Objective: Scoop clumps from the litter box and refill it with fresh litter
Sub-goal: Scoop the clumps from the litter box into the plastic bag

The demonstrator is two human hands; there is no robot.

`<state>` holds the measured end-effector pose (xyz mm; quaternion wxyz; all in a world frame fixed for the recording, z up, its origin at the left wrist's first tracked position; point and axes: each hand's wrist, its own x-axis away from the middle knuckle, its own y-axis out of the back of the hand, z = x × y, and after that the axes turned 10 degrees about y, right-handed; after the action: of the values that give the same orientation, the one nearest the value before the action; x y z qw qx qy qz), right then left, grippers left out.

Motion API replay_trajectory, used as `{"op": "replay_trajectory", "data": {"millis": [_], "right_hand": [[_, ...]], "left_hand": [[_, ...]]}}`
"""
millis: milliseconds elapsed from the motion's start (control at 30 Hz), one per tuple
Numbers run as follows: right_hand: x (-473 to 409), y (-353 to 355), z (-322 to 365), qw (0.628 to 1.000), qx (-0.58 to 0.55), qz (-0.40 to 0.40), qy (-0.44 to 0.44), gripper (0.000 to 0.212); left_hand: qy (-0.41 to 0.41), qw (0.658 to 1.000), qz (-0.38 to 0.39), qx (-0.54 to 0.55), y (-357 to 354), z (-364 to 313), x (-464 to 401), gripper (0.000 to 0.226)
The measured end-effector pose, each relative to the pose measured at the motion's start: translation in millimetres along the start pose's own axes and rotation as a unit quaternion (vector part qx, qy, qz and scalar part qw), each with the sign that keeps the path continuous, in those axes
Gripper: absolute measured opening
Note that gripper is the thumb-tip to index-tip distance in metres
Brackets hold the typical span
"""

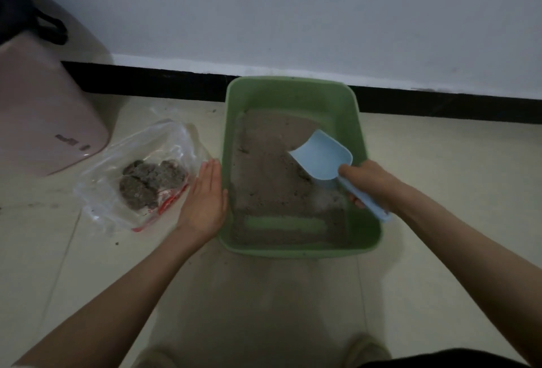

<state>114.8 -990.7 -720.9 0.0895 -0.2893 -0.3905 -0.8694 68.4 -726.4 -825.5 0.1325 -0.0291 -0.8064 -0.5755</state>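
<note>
A green plastic litter box (293, 92) is set on a pale tiled floor (440, 180), its far end close to the black skirting board (176, 81) that runs along the foot of a white wall (293, 10). Grey-brown litter (264, 180) is spread unevenly inside it; a bare green strip of the box bottom is exposed near the near end, and another bare patch is seen toward the near right corner.

A light blue scoop (321, 153) is held inside the box over its right side, with the blade tipped down toward the litter. Its handle is gripped by the right hand (371, 184), whose fingers are curled round it above the right rim of the box.

The left hand (205, 194) is held flat with its fingers straight and together, just beside the outside of the box's left wall; whether contact is made with the wall cannot be told.

To the left of that hand, a clear plastic bag (140, 174) with a red zip strip is laid on the floor. Dark grey clumps (152, 183) are seen inside it.

Farther left, a pink plastic bin (44, 121) is placed by the wall, with a black bag (17, 10) in its top.
</note>
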Motion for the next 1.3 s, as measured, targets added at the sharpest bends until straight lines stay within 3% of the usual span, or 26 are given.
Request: {"op": "replay_trajectory", "data": {"millis": [133,333,533,833,900,1033,1300], "right_hand": [[13.1,0.6,-17.7,0.993,-0.055,0.082,-0.061,0.022],[21.0,3.4,-39.2,0.991,0.004,0.106,-0.080,0.024],[15.4,-9.8,-50.8,0.991,-0.029,0.080,-0.099,0.025],[-7.1,-31.0,-50.9,0.969,-0.213,0.044,-0.114,0.024],[-14.8,-35.3,-47.4,0.968,-0.219,0.041,-0.119,0.017],[-29.8,-42.6,-39.4,0.970,-0.201,0.049,-0.125,0.037],[-62.3,-44.3,-22.1,0.981,-0.161,0.037,-0.106,0.038]], "left_hand": [[0.014,1.000,0.004,0.015,-5.5,-1.7,-2.5,0.058],[0.017,1.000,0.000,0.023,-8.1,-2.1,-0.7,0.058],[0.015,0.999,-0.009,0.031,-9.6,-2.6,2.0,0.057],[0.015,0.999,-0.007,0.033,-10.3,-1.4,4.0,0.057],[0.015,0.999,-0.006,0.038,-10.4,-1.4,3.8,0.057],[0.016,0.999,-0.011,0.039,-11.3,-1.9,3.9,0.057],[0.036,0.996,-0.011,0.078,-11.3,-8.1,-2.6,0.059]]}}
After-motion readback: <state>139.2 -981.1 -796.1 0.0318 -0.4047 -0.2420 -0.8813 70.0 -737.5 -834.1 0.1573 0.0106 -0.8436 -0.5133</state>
